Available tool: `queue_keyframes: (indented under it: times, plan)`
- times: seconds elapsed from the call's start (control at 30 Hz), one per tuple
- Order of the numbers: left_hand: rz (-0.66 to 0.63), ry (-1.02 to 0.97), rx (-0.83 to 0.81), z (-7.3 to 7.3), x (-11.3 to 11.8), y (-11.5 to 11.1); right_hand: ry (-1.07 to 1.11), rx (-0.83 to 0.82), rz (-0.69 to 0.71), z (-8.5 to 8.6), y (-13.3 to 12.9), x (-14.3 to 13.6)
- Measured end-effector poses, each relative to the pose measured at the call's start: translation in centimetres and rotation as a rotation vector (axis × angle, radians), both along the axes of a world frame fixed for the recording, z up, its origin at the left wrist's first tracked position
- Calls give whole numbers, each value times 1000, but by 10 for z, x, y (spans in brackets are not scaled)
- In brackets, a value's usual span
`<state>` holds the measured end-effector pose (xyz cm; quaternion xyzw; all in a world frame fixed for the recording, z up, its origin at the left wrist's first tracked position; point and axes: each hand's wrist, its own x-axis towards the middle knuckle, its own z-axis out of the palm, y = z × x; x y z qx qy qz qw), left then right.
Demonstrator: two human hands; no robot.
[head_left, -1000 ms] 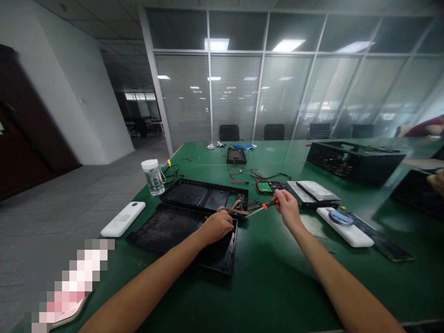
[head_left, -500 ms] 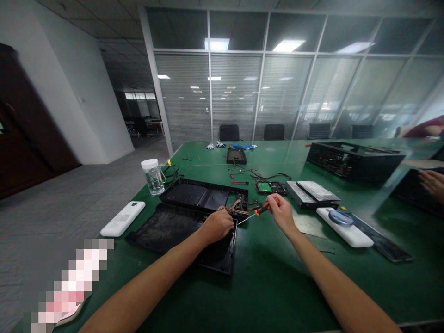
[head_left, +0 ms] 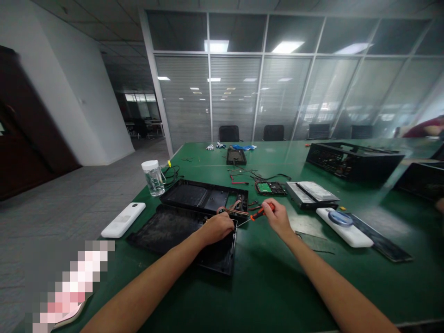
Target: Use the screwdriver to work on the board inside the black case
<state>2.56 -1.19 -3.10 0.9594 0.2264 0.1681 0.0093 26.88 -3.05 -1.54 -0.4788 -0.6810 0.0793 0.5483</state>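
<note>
My right hand (head_left: 276, 216) is closed around the handle of an orange and black screwdriver (head_left: 257, 214). Its thin shaft points left, the tip close to the fingers of my left hand (head_left: 219, 226). Those fingers are curled at the right edge of a dusty black casing panel (head_left: 173, 229), and what they pinch there is hidden. Behind the panel, and attached to it as far as I can see, lies an open black casing (head_left: 187, 193). A bundle of coloured wires (head_left: 237, 207) comes out at its right end, just beyond my left hand.
A lidded water bottle (head_left: 153, 179) and a white device (head_left: 124, 220) are on the left. A green circuit board (head_left: 266, 187), a silver drive unit (head_left: 312, 194) and another white device (head_left: 345, 227) lie right. Farther off are black computer cases (head_left: 354, 162). Loose cables (head_left: 272, 177) lie behind.
My right hand and the screwdriver have shifted slightly left and down, towards my left hand, which stays put. Another person's hand at the far right has mostly gone out of view.
</note>
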Motion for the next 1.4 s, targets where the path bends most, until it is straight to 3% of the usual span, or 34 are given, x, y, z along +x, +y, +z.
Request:
queue_keyframes:
  times: [0.1, 0.37, 0.47, 0.57, 0.67, 0.77, 0.87, 0.93, 1.07, 1.2, 1.3, 1.4]
  plan:
    - [111, -79, -122, 0, -1, -1, -32, 20, -7, 0, -2, -3]
    - [97, -145, -219, -3, 0, -1, -214, 41, 12, -4, -5, -6]
    - [126, -138, -244, -4, 1, -1, -301, 57, -6, 3, -8, -7]
    - [143, -123, -264, -4, 2, -1, -534, 11, -51, 25, -16, -15]
    - [150, -121, -261, -2, 3, -2, -870, -112, -163, 60, -28, -30]
    - [149, -133, -246, -1, 3, -3, -1033, -240, -276, 91, -38, -50]
    - [150, -130, -234, 1, 2, -5, -1065, -297, -143, 106, -40, -66]
    - [155, -123, -222, 2, 2, -6, -1075, -328, -105, 109, -38, -74]
    - [156, -115, -202, 2, 2, -7, -1024, -337, -299, 107, -35, -82]
    - [186, -110, -192, 0, 2, -6, -1011, -293, -176, 105, -36, -84]
    - [165, -113, -199, 0, 2, -6, -993, -305, -232, 104, -35, -81]
    - [160, -115, -204, 1, 2, -6, -1001, -296, -177, 102, -32, -78]
